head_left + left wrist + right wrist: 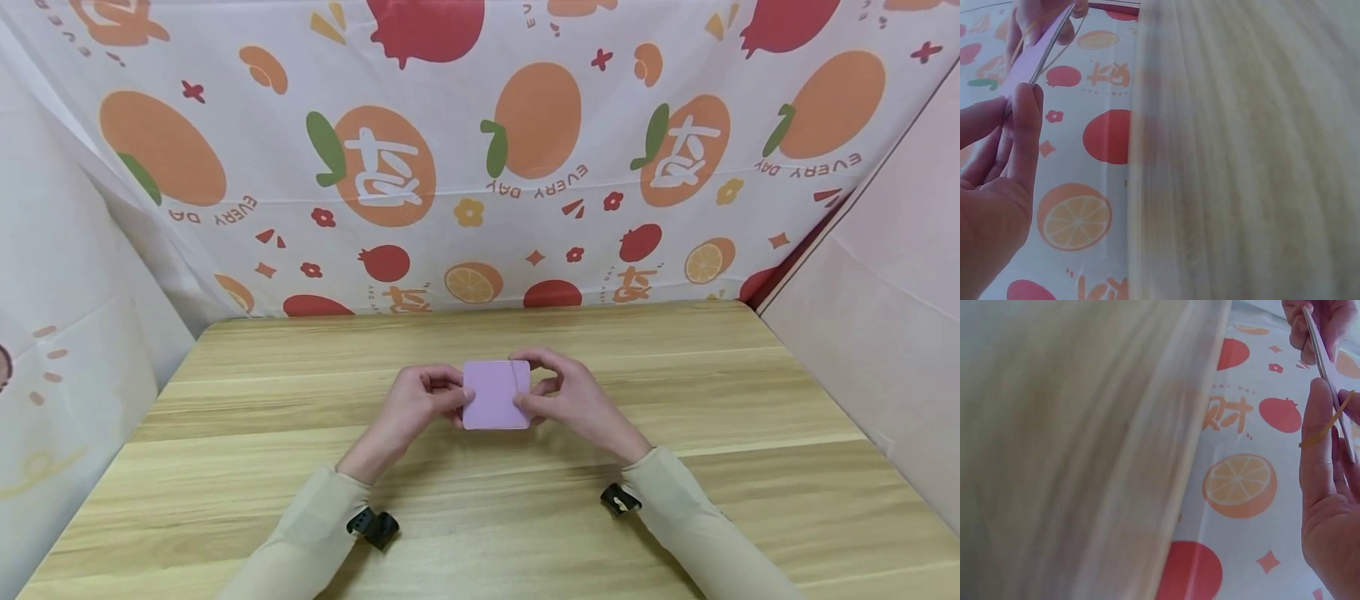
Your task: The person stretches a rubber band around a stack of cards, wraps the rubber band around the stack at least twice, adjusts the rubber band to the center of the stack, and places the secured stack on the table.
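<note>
A small square purple card stack (pixel 489 395), a few thin layers thick at its edge, is held over the table between both hands. My left hand (pixel 411 407) pinches its left side, thumb on the face and fingers behind. On the right side, my right hand (pixel 581 410) grips it with the thumb in front. A thin yellowish rubber band (pixel 1327 429) crosses the right hand's finger in the right wrist view. In the head view the band shows as a thin line down the right part of the purple face.
Under the hands lies a wood-grain table (pixel 480 517). A white cloth (pixel 450 183) printed with fruit hangs behind its far edge, and pale cloth (pixel 892 333) hangs along the sides. Each wrist carries a black strapped device (pixel 372 527).
</note>
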Action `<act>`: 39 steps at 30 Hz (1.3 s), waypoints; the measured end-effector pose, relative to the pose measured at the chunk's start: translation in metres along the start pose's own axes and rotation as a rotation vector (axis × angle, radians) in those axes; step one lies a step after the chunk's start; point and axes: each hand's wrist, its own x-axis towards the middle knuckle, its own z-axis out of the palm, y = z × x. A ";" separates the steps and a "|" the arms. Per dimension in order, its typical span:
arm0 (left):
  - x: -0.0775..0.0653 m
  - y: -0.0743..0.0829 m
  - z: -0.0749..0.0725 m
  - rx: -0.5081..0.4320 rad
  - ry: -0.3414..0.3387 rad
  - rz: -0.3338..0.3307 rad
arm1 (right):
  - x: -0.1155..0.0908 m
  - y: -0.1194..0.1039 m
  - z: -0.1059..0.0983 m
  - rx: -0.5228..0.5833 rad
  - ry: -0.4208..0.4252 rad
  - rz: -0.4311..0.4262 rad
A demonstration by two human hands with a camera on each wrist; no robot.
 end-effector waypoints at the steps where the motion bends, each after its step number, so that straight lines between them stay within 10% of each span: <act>1: 0.000 0.000 0.000 0.000 0.000 0.006 | 0.000 0.000 0.001 0.013 -0.004 0.008; 15: 0.007 0.001 -0.002 -0.171 0.218 0.009 | 0.003 0.007 0.012 0.325 -0.098 0.173; 24: 0.009 0.010 -0.010 -0.386 0.334 0.007 | -0.001 0.010 0.019 0.219 -0.237 0.115; 29: 0.010 0.009 -0.015 -0.475 0.398 -0.061 | -0.009 -0.001 0.024 0.145 -0.320 -0.027; 32: 0.010 0.008 -0.017 -0.494 0.413 -0.133 | -0.012 -0.009 0.028 0.033 -0.337 -0.256; 36: 0.011 0.004 -0.019 -0.515 0.402 -0.209 | -0.015 -0.015 0.035 -0.207 -0.226 -0.600; 39: 0.011 0.002 -0.020 -0.518 0.397 -0.232 | -0.018 -0.019 0.040 -0.312 -0.114 -0.625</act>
